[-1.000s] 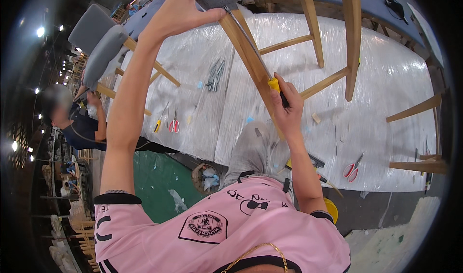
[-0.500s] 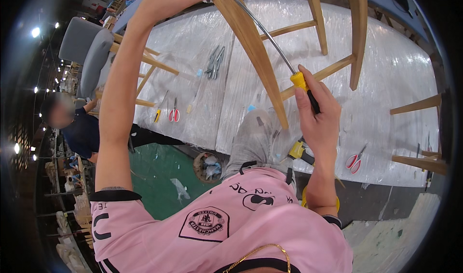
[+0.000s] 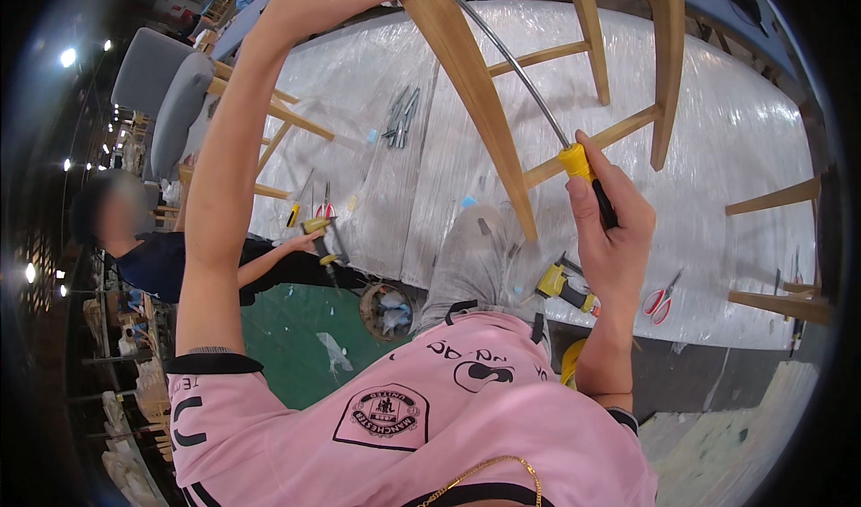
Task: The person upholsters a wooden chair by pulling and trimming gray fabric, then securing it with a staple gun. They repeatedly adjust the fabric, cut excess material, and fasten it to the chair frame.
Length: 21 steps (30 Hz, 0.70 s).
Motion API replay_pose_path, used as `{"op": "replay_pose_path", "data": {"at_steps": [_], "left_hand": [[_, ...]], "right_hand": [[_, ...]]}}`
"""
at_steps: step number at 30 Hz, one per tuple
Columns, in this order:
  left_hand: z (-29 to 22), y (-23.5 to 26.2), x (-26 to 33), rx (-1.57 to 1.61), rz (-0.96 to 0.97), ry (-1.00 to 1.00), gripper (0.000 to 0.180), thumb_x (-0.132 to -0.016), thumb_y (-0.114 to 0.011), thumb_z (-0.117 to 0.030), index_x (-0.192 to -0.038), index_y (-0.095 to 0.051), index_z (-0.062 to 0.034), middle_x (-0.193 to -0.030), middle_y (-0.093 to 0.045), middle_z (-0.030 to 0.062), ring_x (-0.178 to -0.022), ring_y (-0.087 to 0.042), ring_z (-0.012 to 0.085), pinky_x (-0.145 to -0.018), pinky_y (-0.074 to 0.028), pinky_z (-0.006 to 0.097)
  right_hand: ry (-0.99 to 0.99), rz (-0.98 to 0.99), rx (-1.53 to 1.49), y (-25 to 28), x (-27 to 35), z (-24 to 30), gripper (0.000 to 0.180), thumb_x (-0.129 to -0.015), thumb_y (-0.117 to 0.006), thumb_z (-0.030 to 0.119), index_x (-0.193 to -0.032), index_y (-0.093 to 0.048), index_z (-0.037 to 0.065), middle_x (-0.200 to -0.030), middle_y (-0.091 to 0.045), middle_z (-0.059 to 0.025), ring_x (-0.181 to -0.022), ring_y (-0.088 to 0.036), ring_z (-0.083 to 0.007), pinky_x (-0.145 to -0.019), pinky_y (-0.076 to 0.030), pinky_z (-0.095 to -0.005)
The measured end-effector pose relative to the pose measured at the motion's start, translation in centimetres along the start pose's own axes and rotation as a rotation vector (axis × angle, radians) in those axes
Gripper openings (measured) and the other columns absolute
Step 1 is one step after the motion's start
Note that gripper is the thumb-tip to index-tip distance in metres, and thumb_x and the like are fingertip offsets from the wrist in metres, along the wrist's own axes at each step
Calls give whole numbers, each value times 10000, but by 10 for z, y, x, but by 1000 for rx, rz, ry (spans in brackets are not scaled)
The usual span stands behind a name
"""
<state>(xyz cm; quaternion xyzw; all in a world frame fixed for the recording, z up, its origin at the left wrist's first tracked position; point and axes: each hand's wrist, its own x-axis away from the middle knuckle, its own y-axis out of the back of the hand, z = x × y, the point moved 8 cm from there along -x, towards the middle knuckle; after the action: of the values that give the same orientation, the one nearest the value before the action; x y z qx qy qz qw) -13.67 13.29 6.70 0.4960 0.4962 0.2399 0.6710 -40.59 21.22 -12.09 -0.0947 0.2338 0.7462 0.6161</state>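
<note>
My right hand is closed round the yellow and black handle of a long screwdriver. The shaft slants up and left, passing close to a wooden chair leg; its tip is hard to make out at the top edge. At that leg's upper end, my left hand lies against the upturned chair with the thumb stretched out. Its other fingers are hidden at the picture's edge. More legs and crossbars of the chair stand to the right.
Plastic film covers the worktable. On it lie metal bolts, red-handled scissors and a yellow power tool. At left, a co-worker holds another yellow tool beside a grey chair. A bin stands below.
My right hand and the screwdriver handle have shifted a little right and down. My left hand stays nearly in place. The co-worker's arm has come forward with a yellow tool.
</note>
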Motion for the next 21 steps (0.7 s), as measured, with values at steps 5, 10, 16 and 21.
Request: {"op": "replay_pose_path", "data": {"at_steps": [5, 10, 16, 21], "left_hand": [[0, 1, -1, 13, 10, 1, 993, -740, -783, -281, -1583, -297, -86, -1579, -348, 226, -1548, -207, 412, -1263, -175, 496], [-5, 1, 0, 23, -7, -27, 987, -736, -780, -265, -1578, -303, -73, -1533, -392, 215, -1509, -291, 377, -1246, -226, 464], [-14, 1, 4, 98, -45, -17, 941, -722, -753, -223, -1556, -346, -63, -1457, -449, 189, -1405, -430, 327, -1191, -323, 417], [-20, 1, 8, 135, -56, -11, 903, -716, -733, -192, -1534, -376, -58, -1426, -467, 187, -1361, -464, 324, -1165, -348, 417]], "right_hand": [[-54, 28, -7, -3, -7, -1, 368, -984, -683, 130, -1336, -667, 24, -913, -701, -143, -710, -602, -169, -656, -483, -300], [-75, 36, 20, -1, -5, 4, 359, -983, -681, 129, -1325, -672, 20, -910, -699, -151, -711, -611, -177, -660, -488, -299], [-44, 7, 2, -2, -1, -3, 359, -973, -688, 119, -1318, -678, 19, -884, -690, -140, -707, -605, -170, -659, -488, -299], [24, -59, -105, -38, 11, -40, 376, -965, -687, 95, -1334, -673, 22, -795, -625, -88, -672, -548, -140, -630, -448, -275]]}}
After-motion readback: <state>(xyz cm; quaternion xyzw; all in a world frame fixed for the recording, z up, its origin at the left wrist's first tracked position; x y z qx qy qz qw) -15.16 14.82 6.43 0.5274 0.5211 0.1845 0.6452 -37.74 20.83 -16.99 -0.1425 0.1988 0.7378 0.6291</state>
